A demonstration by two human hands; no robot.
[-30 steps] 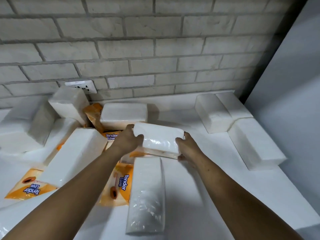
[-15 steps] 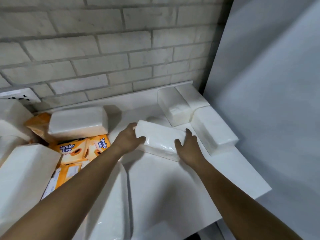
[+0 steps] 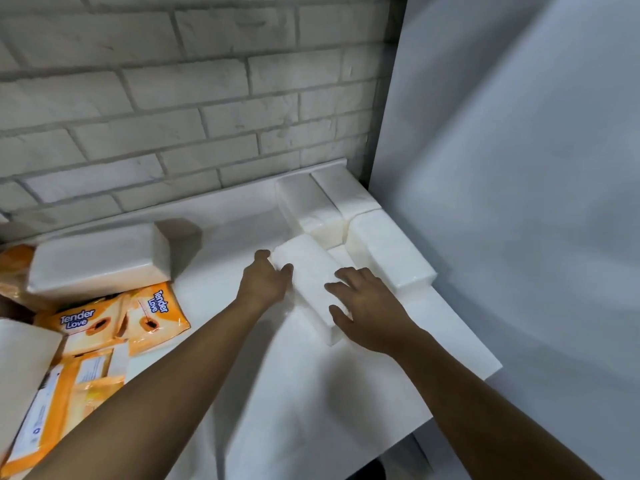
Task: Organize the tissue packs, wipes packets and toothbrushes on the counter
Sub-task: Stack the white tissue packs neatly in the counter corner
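Note:
A white tissue pack (image 3: 310, 282) lies on the white counter (image 3: 304, 393), angled toward the far right corner. My left hand (image 3: 265, 282) grips its left end and my right hand (image 3: 370, 306) rests over its near right end. Just beyond it three white tissue packs sit grouped in the corner: one (image 3: 304, 206) and another (image 3: 343, 192) against the back wall, a third (image 3: 389, 254) along the right wall. Orange wipes packets (image 3: 152, 310) labelled Tender Love lie at the left. Another tissue pack (image 3: 100, 254) rests on top of them. No toothbrushes are visible.
A brick wall (image 3: 194, 98) backs the counter and a plain grey wall (image 3: 519, 202) bounds it on the right. More orange packets (image 3: 59, 403) and a white pack (image 3: 20, 368) crowd the left edge. The counter's front right edge (image 3: 460, 396) drops off near my right forearm.
Both hands carried the tissue pack from the pile at the left toward the right corner and lowered it onto the counter beside the grouped packs. The view swung to the right.

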